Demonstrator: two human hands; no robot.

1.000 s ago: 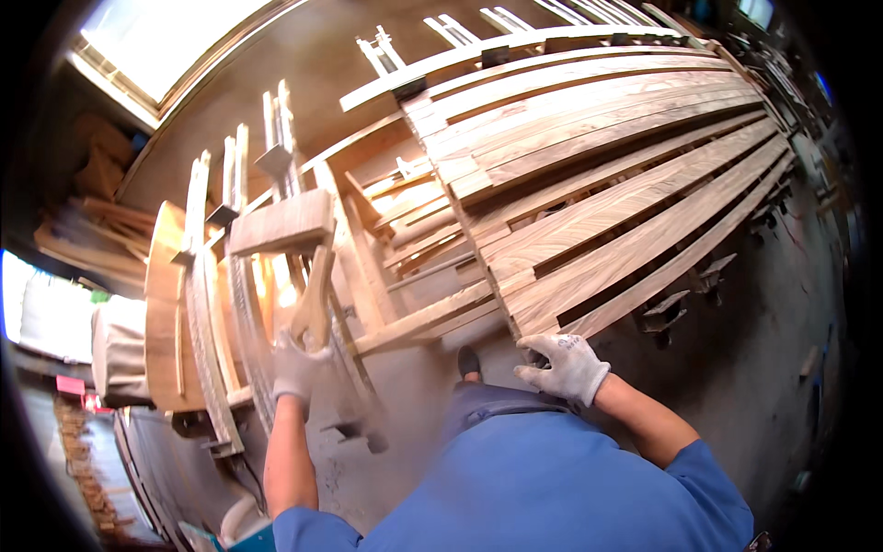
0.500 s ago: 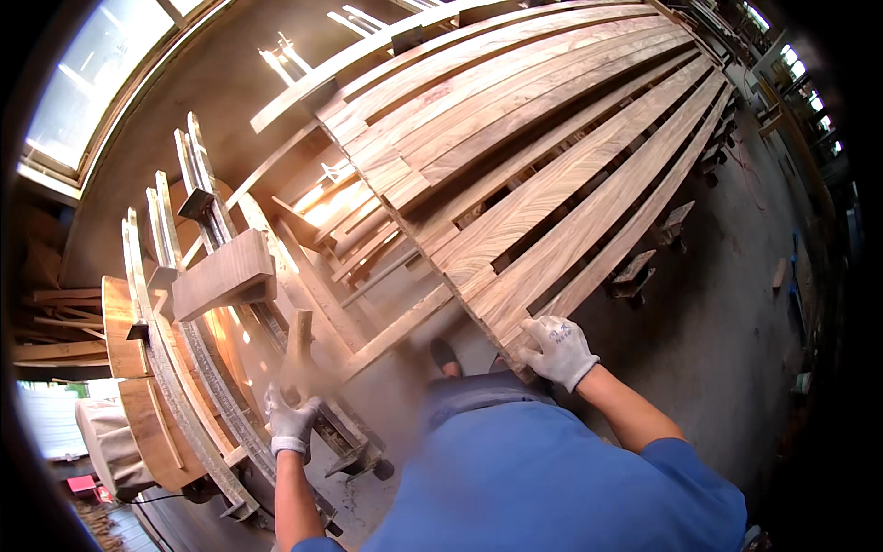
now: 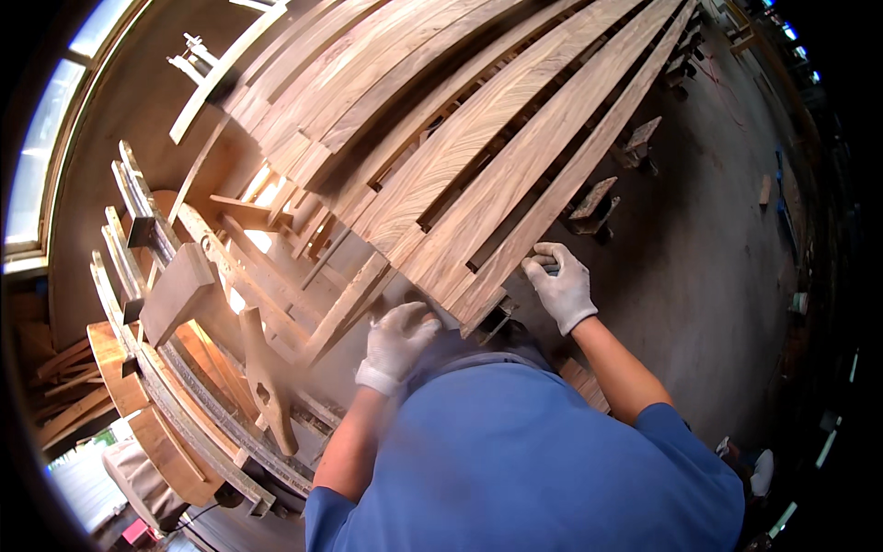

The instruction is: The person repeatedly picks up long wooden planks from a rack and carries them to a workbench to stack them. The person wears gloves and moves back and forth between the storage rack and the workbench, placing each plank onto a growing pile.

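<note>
Just right of centre, at three o'clock, the person's gloved right hand (image 3: 563,285) is beside the outer edge of a row of long wooden planks (image 3: 501,193); whether it touches the wood cannot be told. Its fingers are loosely curled with a narrow gap to the thumb, and nothing shows in its grasp. At seven o'clock, the gloved left hand (image 3: 400,340) is close to the planks' near end, its fingers partly bent and slightly blurred; whether they hold or touch anything cannot be told. The planks run from their near end, just below centre, up toward one o'clock, with dark slots between several strips. At nine o'clock is a pale wooden block (image 3: 177,293), near long metal bars (image 3: 198,414) that slant at eight o'clock. Also toward eight o'clock, a shaped wooden piece (image 3: 267,396) with a hole stands tilted, apart from both hands. Judging by the hands flanking the near corner, the step in hand appears to be positioning at the plank ends. A firm hold there would call for the right fingers to close on the outer edge and the left to meet the end.
</note>
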